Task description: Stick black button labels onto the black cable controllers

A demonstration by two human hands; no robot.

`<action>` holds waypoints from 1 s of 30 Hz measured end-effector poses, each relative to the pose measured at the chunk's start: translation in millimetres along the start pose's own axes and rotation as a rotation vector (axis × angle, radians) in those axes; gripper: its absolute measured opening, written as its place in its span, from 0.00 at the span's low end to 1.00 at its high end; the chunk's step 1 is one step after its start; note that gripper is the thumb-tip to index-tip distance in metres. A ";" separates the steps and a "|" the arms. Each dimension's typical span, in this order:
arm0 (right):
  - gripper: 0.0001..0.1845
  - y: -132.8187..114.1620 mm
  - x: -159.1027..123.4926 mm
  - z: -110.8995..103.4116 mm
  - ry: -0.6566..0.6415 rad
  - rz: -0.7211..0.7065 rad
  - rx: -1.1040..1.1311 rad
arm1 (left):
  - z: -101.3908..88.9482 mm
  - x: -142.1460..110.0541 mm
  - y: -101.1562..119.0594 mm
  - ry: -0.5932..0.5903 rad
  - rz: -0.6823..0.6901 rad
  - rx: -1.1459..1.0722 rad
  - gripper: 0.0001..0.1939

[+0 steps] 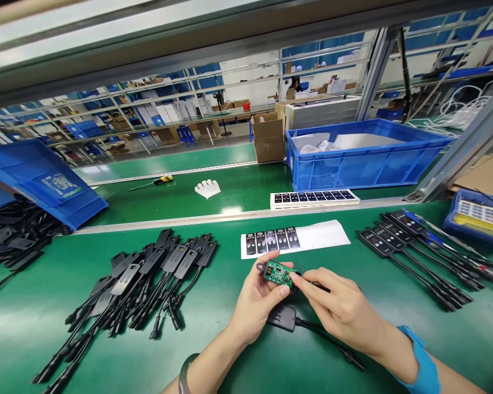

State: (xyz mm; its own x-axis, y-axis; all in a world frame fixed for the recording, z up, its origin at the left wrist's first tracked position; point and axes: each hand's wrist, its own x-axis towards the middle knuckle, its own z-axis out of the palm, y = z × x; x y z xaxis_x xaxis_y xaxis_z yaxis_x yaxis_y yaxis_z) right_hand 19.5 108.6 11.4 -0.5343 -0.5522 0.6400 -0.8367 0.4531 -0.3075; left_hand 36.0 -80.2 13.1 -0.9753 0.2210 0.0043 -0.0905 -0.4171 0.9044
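Note:
Between thumb and fingers, my left hand (252,306) holds a small controller with its green circuit board (280,274) exposed and a two-digit display at the left end. The fingers of my right hand (345,309) are closed at the board's right end, near a black cable; the exact grip is partly hidden. Under my hands a black cased controller (283,317) lies on the green bench, its cable running right. Just beyond is a backing sheet (324,236) with several dark label stickers (271,241) on its left part.
Black controllers with cables (181,260) are heaped at left; several labelled ones (394,235) lie at right beside pens. Behind stand a blue bin (353,169), a stack of label sheets (312,198), a white glove (207,189) and a screwdriver (162,179). A tilted blue crate (45,180) stands left.

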 end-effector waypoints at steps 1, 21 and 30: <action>0.24 -0.1 0.0 0.0 0.002 -0.001 0.000 | 0.0 -0.1 -0.3 0.000 0.002 -0.001 0.29; 0.09 -7.1 1.6 10.1 -0.047 0.423 0.273 | 11.1 3.5 -5.2 0.258 -0.049 -0.010 0.16; 0.19 -5.6 9.0 8.5 -0.270 0.644 0.491 | 9.8 0.9 -6.3 0.215 0.066 0.152 0.13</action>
State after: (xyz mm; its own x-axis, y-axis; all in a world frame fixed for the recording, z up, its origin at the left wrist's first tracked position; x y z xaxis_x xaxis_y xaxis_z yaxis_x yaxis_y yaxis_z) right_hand 18.3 95.1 12.9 -0.8818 -0.4672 0.0647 -0.2838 0.4160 -0.8639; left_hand 37.7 -68.7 11.6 -0.9999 -0.0011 -0.0105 -0.0097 -0.2840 0.9588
